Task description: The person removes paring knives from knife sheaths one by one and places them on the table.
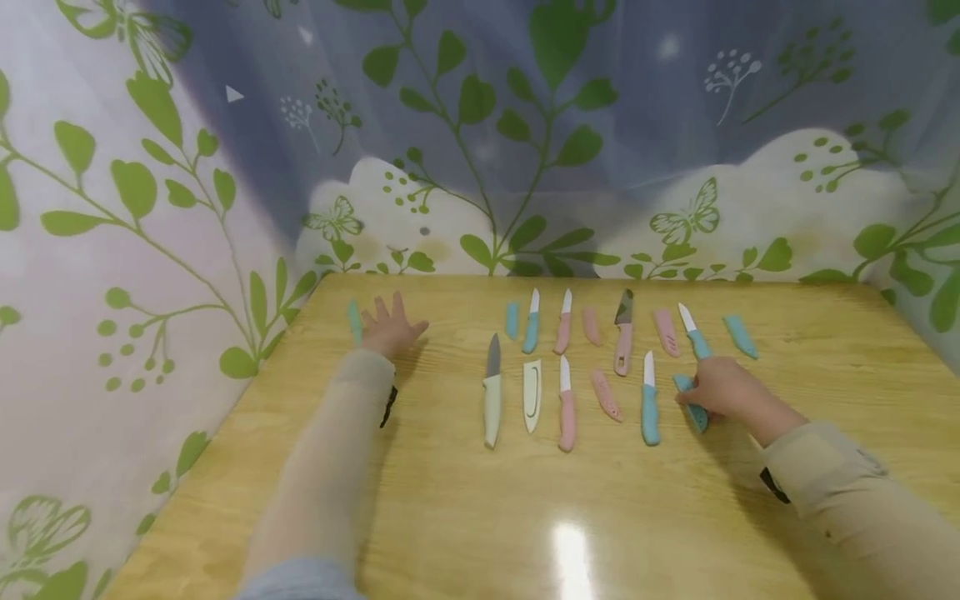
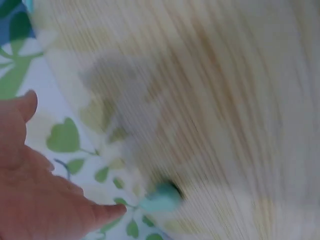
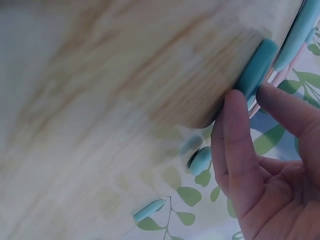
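My left hand [image 1: 392,327] is at the far left of the table with its fingers spread and holds nothing. Beside it lies a mint-green piece [image 1: 355,319], blurred in the left wrist view, its kind unclear. Over on the right, my right hand [image 1: 726,388] pinches a blue knife sheath [image 3: 257,67] between thumb and fingers, at the table surface. Just beyond that hand lies a blue-handled knife [image 1: 697,340] with a white blade, its handle end partly hidden. Another blue-handled knife [image 1: 649,408] lies to the hand's left, and a blue sheath [image 1: 741,336] lies farther back.
Knives and sheaths lie spaced out in two rows: a cream knife [image 1: 492,400], a cream sheath [image 1: 532,396], pink-handled knives [image 1: 567,412], pink sheaths [image 1: 606,395] and a pink knife with a patterned blade [image 1: 623,342]. Leaf-printed curtains [image 1: 480,167] border the wooden table [image 1: 465,508].
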`<state>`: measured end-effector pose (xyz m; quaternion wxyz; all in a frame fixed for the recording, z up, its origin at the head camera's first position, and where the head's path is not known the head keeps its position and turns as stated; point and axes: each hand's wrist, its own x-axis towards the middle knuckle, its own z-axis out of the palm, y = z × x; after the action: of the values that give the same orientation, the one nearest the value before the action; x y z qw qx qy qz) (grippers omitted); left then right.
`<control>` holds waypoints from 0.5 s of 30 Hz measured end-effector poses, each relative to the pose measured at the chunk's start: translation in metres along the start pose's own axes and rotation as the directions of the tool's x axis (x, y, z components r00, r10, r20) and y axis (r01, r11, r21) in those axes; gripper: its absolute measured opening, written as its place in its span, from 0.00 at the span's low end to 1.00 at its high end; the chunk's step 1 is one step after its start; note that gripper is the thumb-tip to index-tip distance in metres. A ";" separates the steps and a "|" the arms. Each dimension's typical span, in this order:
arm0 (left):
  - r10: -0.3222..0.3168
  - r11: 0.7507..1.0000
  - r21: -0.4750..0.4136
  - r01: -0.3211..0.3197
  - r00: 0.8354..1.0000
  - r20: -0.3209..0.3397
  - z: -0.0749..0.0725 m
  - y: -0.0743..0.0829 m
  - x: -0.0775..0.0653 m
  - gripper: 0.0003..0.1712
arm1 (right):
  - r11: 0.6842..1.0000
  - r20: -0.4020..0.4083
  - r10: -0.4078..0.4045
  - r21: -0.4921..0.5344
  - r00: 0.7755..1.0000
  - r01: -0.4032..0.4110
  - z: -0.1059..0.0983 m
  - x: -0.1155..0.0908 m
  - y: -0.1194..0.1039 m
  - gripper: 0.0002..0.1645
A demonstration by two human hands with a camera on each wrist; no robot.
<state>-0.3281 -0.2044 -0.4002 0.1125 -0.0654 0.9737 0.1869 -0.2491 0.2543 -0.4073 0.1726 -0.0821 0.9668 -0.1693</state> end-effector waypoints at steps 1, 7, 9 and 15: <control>-0.008 1.000 0.014 0.008 1.000 0.013 -0.002 -0.005 -0.001 0.49 | 1.000 0.002 -0.003 0.003 1.000 0.003 0.001 0.000 0.000 0.29; -0.052 0.998 0.040 0.051 0.998 0.025 -0.014 -0.033 -0.003 0.49 | 1.000 -0.011 -0.011 -0.019 1.000 0.011 0.004 0.003 -0.001 0.30; -0.067 0.997 0.033 0.066 0.998 0.017 -0.017 -0.040 -0.001 0.49 | 1.000 -0.014 -0.006 -0.025 1.000 0.006 0.004 0.002 -0.001 0.30; -0.115 0.993 -0.023 0.116 0.992 0.045 -0.028 -0.057 -0.002 0.51 | 0.999 -0.013 0.015 -0.032 1.000 -0.015 0.003 -0.001 -0.002 0.29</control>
<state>-0.3223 -0.2671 -0.3939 0.1435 -0.1189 0.9632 0.1938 -0.2466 0.2517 -0.4086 0.1662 -0.0764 0.9712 -0.1529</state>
